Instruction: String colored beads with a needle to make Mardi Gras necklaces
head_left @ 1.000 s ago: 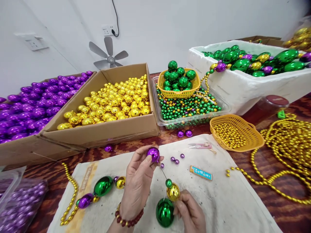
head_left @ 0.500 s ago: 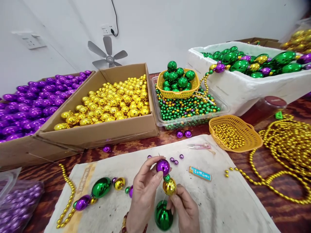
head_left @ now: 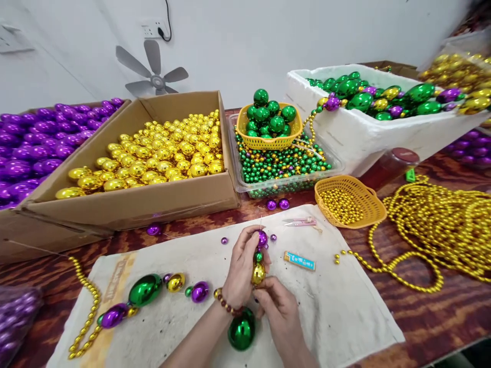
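My left hand (head_left: 241, 273) is closed round the upper part of a bead string, where a shiny purple bead (head_left: 262, 238), a small green bead (head_left: 258, 256) and a gold bead (head_left: 258, 274) sit in a row. A thin needle tip stands up above the purple bead. Just under the gold bead, my right hand (head_left: 280, 305) is pinched shut; what its fingertips grip is hidden. A large green bead (head_left: 242, 329) lies on the cloth below my hands. More of a beaded strand, with a purple oval bead (head_left: 200, 292) and a big green oval bead (head_left: 146, 290), stretches to the left.
Boxes of purple beads (head_left: 49, 138) and gold beads (head_left: 161, 153) stand behind the cloth (head_left: 345, 317). Pink snips (head_left: 301, 222) and a blue packet (head_left: 299, 260) lie on it. At right are an orange basket (head_left: 370, 209), coiled gold bead chain (head_left: 441, 225) and a lidded jar (head_left: 391, 166).
My left hand has turned and wrapped further round the beads. My right fingers have slid from the gold bead to just below it. The view has shifted to the right.
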Motion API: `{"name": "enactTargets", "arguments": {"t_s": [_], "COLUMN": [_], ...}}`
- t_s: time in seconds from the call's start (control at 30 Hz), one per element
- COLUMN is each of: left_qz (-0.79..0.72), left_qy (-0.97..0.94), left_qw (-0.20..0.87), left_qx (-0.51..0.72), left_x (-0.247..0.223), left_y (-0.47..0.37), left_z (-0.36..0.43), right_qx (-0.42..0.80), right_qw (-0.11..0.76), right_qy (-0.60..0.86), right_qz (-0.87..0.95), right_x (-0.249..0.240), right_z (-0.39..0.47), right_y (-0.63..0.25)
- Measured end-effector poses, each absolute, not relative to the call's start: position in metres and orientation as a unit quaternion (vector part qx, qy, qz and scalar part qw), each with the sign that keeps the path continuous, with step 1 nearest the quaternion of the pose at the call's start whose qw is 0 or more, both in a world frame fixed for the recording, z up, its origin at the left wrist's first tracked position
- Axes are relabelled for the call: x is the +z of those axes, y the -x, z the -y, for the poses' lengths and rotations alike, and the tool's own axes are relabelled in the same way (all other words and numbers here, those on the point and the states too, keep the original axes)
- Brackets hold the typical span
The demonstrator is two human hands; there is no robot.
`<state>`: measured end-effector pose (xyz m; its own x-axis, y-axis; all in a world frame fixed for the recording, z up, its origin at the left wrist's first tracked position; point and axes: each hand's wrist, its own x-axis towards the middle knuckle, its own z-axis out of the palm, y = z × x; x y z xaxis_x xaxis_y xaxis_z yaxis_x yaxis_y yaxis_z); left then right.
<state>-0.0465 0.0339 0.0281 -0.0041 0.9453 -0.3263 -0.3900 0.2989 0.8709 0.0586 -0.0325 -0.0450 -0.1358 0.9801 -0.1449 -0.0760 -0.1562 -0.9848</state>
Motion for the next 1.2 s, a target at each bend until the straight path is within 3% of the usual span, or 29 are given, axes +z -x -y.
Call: {"name": "enactTargets", "arguments": {"t_s": [0.13,0.3,0.57,0.83,1.07,1.2], "left_qz": [-0.473,-0.456,-0.441,-0.42,-0.391,-0.394], "left_qy": [-0.34,-0.368,-0.368,-0.358,-0.362,-0.372], "left_qw": [0.702,0.749,0.774,0.803,0.824,0.823], "left_qx": [0.411,0.31,0.265,0.224,0.19,0.171], "left_x": [0.024,0.025,0.022,0.026,0.02,0.019], "left_y": [0.047,0.046,0.046,0.037,0.022,0.015], "left_z": [-0.046,-0.051,-0.052,-0.047,-0.049,-0.048], "right_qx": [0.547,0.606,0.634,0.559,0.643,0.576], "right_qw": [0.489,0.527,0.545,0.664,0.574,0.617], "right_qy": [0.539,0.489,0.468,0.452,0.432,0.462], "right_qz": [0.414,0.339,0.286,0.206,0.265,0.272], "right_x": [-0.026,-0.019,-0.027,-0.026,-0.015,-0.012], "right_z": [-0.003,-0.039,-0.028,-0.044,-0.017,-0.011], "right_y": [-0.093,-0.113,-0.102,-0.143,-0.153,-0.16]}}
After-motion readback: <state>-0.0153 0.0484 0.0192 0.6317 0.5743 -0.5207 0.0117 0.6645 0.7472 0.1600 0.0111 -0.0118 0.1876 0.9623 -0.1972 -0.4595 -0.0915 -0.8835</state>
